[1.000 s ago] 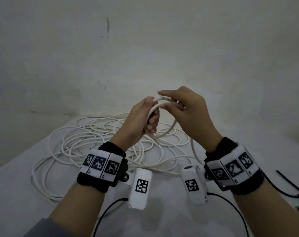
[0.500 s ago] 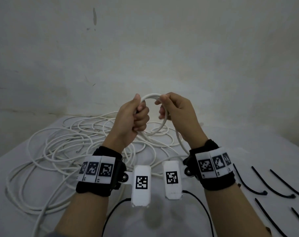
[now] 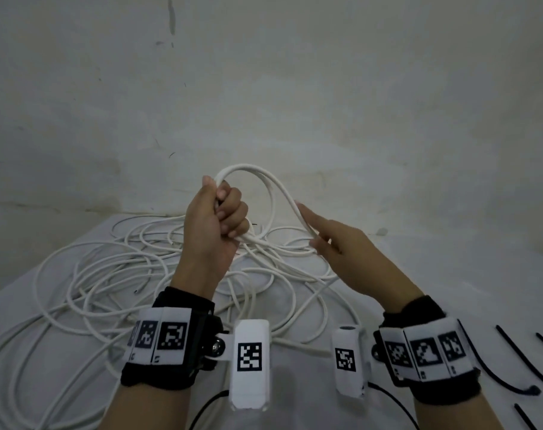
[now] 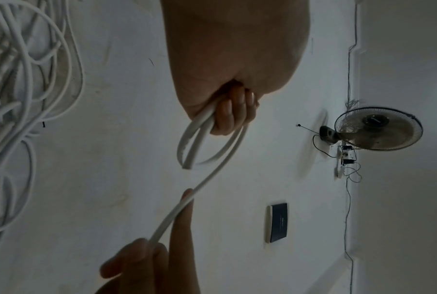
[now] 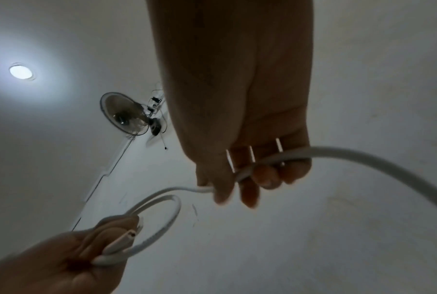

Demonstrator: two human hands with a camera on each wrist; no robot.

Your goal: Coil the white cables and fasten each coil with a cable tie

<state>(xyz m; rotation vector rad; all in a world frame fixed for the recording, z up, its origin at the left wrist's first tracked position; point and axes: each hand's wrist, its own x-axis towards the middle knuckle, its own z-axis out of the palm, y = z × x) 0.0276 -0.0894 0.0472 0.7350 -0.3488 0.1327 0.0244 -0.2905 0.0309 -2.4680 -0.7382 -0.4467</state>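
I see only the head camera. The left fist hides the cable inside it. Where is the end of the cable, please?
Observer: The right wrist view shows the cut end of the cable poking out of the left hand, beside a small loop.
Operator: Does the right hand really grip the cable?
Observer: Yes. From below, the right hand has its fingers curled round the cable.
Operator: Is anything on the walls around me?
Observer: A fan is mounted there; only the wrist cameras see it.
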